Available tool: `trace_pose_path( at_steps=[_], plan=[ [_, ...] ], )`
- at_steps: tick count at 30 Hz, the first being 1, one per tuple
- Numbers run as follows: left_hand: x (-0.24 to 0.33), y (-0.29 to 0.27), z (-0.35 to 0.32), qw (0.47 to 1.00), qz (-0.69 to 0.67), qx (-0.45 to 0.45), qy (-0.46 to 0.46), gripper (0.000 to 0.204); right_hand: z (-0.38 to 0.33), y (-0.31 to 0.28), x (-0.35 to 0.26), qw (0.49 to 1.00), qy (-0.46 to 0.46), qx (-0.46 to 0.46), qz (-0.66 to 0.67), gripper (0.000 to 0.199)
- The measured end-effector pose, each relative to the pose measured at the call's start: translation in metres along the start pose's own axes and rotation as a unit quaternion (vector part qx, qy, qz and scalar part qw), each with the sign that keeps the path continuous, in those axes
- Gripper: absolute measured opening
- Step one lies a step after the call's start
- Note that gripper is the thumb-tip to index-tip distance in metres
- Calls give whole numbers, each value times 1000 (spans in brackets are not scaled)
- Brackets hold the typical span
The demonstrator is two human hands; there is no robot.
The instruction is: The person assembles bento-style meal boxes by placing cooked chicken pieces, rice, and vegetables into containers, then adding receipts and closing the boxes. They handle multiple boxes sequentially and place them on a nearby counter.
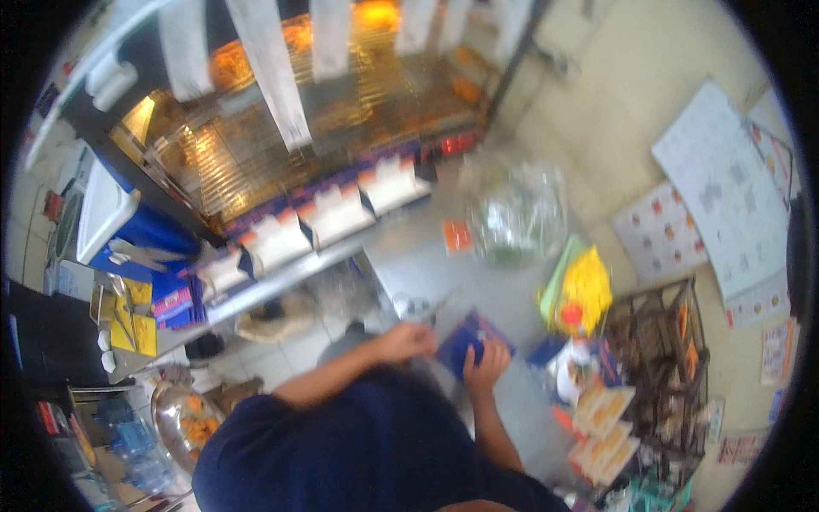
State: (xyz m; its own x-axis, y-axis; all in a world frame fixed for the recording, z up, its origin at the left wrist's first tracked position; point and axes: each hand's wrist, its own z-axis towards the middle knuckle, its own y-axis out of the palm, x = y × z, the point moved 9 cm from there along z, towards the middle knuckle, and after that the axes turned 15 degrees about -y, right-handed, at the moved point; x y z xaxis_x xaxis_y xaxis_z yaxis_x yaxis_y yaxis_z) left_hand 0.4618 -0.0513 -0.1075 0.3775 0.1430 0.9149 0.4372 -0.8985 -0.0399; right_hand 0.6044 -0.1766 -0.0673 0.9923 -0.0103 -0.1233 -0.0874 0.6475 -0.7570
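A flat dark blue carton is held above the steel counter. My right hand grips its lower right edge, fingers curled over it. At the carton's left corner, my left hand is closed on the edge; blur hides the exact hold. Both forearms reach forward from my dark blue shirt at the bottom of the view.
A heated display case glows orange at the back, with white-and-blue cartons along its front. A clear bag with green contents, a yellow packet and a wire basket stand right. A bowl of orange food sits lower left.
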Motion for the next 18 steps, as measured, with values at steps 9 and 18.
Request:
trace_pose_path(
  at_steps=[9,18],
  plan=[
    [-9,-107,-55,988,-121,88,-33,15,210,-17,-45,966,-127,154,164,29],
    [22,-177,-100,980,-38,194,6,20,519,-131,-208,846,-395,195,302,18]
  ],
)
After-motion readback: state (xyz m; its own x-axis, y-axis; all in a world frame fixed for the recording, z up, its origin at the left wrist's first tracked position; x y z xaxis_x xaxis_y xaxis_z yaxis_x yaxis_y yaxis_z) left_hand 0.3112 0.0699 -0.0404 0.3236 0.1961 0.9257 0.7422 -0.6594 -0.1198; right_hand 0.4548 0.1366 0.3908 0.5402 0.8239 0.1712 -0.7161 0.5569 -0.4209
